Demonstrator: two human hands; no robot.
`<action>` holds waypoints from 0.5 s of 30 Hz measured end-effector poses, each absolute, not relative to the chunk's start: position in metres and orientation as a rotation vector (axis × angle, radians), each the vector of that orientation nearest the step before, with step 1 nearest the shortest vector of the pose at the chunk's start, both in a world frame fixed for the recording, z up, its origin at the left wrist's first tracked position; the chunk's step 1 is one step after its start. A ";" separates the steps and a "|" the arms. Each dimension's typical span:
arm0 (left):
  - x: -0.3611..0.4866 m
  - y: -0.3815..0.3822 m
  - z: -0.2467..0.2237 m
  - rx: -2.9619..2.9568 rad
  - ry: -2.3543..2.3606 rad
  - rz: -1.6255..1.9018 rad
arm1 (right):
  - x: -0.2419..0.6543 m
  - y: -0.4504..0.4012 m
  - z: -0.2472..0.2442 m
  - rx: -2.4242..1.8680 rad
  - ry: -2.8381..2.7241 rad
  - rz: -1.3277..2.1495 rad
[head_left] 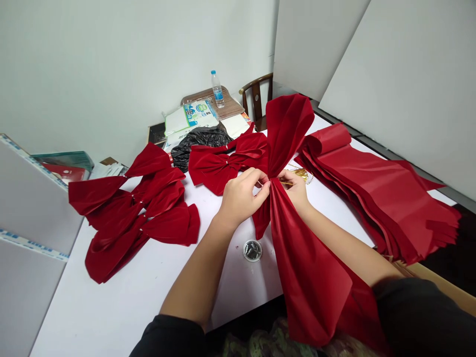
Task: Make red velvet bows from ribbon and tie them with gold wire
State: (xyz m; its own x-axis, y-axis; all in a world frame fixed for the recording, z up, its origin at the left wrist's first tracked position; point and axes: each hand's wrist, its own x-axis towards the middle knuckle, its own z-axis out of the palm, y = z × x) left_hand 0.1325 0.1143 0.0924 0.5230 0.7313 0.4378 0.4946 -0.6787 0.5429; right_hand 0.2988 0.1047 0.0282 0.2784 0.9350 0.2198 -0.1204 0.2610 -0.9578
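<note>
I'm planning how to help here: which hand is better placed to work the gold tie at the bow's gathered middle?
Probably the right hand. It sits right beside the gold twist ties, with a gold strand at its fingers, while the left hand is pinching the gathered middle of the red velvet bow.

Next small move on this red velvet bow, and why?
Probably wrap the gold tie around the bow's waist: the left hand and right hand both pinch the gathered red velvet bow, and the tie's end sits right at that pinch.
</note>
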 end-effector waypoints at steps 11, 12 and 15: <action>0.135 0.120 0.085 2.268 0.991 1.105 | 0.305 0.108 0.023 -1.035 -1.150 0.831; 0.136 0.120 0.084 2.276 0.986 1.131 | 0.305 0.109 0.022 -1.043 -1.156 0.824; 0.137 0.120 0.082 2.313 0.965 1.196 | 0.306 0.109 0.020 -1.059 -1.142 0.831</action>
